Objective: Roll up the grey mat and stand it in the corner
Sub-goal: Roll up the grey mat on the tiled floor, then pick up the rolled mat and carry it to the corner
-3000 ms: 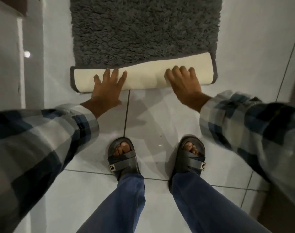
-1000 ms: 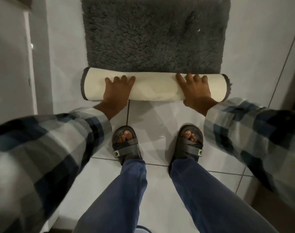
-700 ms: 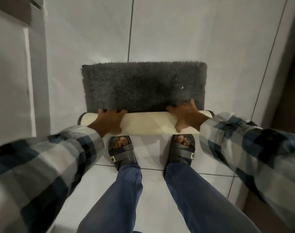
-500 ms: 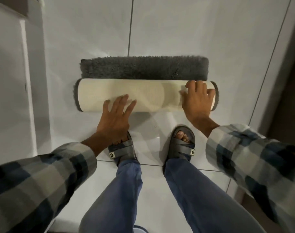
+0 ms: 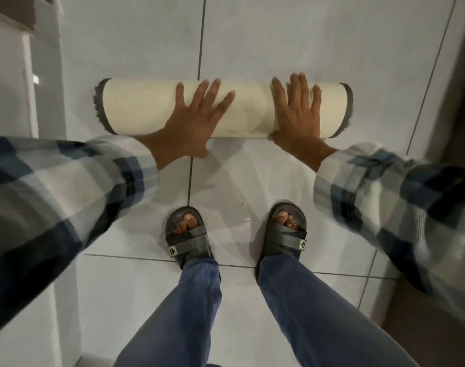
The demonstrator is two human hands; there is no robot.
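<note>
The grey mat (image 5: 136, 109) lies on the white tiled floor as one full roll, its cream backing outward and grey pile showing only at both ends. My left hand (image 5: 194, 120) rests flat on the roll's middle with fingers spread. My right hand (image 5: 296, 109) presses flat on the right part, fingers also apart. Neither hand wraps around the roll. No flat part of the mat shows beyond the roll.
My two feet in dark sandals (image 5: 189, 234) stand on the tiles just behind the roll. A white wall or door frame (image 5: 22, 102) runs along the left. A dark surface (image 5: 459, 75) borders the floor on the right.
The flat grey strip beyond the roll is gone: the mat has been rolled up fully. Both hands now lie flat on top, the left one further onto the roll.
</note>
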